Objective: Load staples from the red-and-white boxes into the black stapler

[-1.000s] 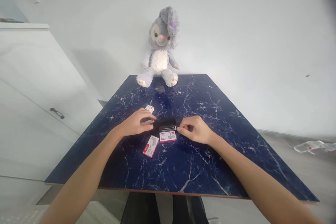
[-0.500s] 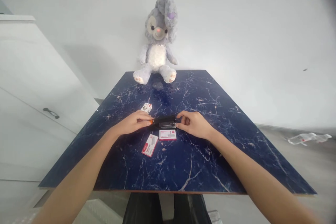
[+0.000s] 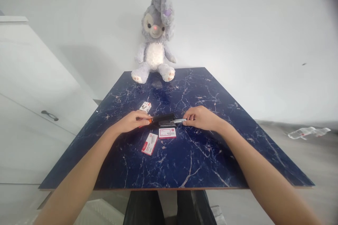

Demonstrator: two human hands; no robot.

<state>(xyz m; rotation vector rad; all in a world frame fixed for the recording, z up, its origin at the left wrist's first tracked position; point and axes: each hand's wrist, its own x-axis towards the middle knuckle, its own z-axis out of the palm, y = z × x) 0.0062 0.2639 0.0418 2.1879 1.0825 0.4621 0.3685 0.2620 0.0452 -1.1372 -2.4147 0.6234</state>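
A black stapler [image 3: 163,117] with an orange part at its left end lies across the middle of the table. My left hand [image 3: 133,121] is closed around that left end. From the stapler's right end sticks out a silver metal staple rail [image 3: 179,121]. My right hand [image 3: 199,117] pinches the rail's outer tip between thumb and fingers. Just in front of the stapler lies a white and red staple box [image 3: 167,133]. Another such box [image 3: 150,143] lies askew to its left. Behind my left hand is a small white box [image 3: 145,107] with a dark print.
A grey plush rabbit [image 3: 155,52] sits at the back of the dark blue marbled table [image 3: 211,158], against the wall. To the left stands a white cabinet [image 3: 31,112] with a dark handle. Clear plastic packaging [image 3: 307,132] lies on the floor at the right.
My right hand has moved to the right, drawing the silver rail partway out of the stapler. My left hand has stayed on the stapler's left end. The view has shifted slightly.
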